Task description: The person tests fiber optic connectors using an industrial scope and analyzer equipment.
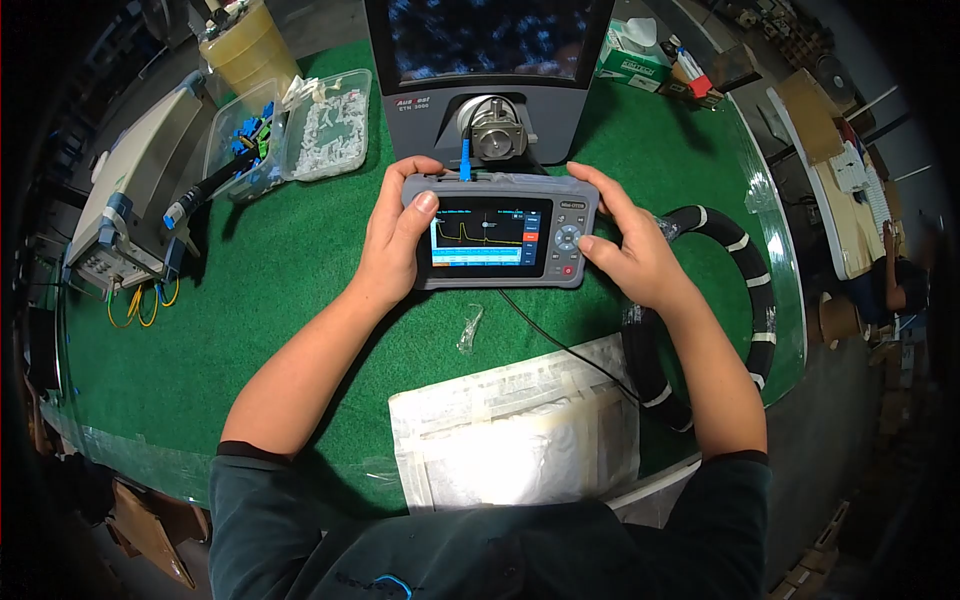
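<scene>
A grey handheld tester [485, 232] with a lit screen showing a yellow trace is held up between both hands. My left hand [395, 235] grips its left end, the thumb resting at the screen's upper left corner. Around the right end, my right hand [635, 240] is wrapped, its thumb beside the round button pad. A blue connector [465, 160] is plugged into the tester's top edge. Behind it stands a larger grey machine [400, 120] with a dark screen and a round metal fitting [497, 135].
Left are a bench instrument [130, 190], a tub of blue and green connectors [235, 150] and a tub of white pieces [335, 130]. A black cable coil [760, 290] lies right, a taped white sheet [520, 430] in front, a green box [632, 65] behind.
</scene>
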Available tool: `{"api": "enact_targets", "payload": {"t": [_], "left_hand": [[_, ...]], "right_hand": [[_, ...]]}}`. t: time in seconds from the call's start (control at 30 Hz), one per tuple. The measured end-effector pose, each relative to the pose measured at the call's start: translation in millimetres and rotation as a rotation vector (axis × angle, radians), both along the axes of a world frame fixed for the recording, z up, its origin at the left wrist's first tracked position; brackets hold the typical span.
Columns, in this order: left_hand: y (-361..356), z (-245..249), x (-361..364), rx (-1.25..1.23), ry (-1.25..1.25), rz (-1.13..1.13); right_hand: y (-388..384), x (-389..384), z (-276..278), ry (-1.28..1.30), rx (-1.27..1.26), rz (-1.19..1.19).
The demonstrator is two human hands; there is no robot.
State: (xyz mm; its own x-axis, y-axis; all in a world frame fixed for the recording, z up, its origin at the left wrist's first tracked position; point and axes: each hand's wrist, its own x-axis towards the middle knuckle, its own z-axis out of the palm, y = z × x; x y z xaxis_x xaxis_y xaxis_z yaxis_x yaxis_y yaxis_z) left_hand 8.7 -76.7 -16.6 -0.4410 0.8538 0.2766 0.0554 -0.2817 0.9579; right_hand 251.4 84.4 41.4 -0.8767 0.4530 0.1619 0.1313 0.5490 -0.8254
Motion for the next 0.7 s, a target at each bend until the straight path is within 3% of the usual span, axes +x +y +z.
{"api": "enact_targets", "payload": {"t": [0.7], "left_hand": [[0.3,-2.5,-2.5,-0.011,0.031,0.005]], "right_hand": [[-2.7,-0.8,3.5,-0.02,0.003,-0.016]]}}
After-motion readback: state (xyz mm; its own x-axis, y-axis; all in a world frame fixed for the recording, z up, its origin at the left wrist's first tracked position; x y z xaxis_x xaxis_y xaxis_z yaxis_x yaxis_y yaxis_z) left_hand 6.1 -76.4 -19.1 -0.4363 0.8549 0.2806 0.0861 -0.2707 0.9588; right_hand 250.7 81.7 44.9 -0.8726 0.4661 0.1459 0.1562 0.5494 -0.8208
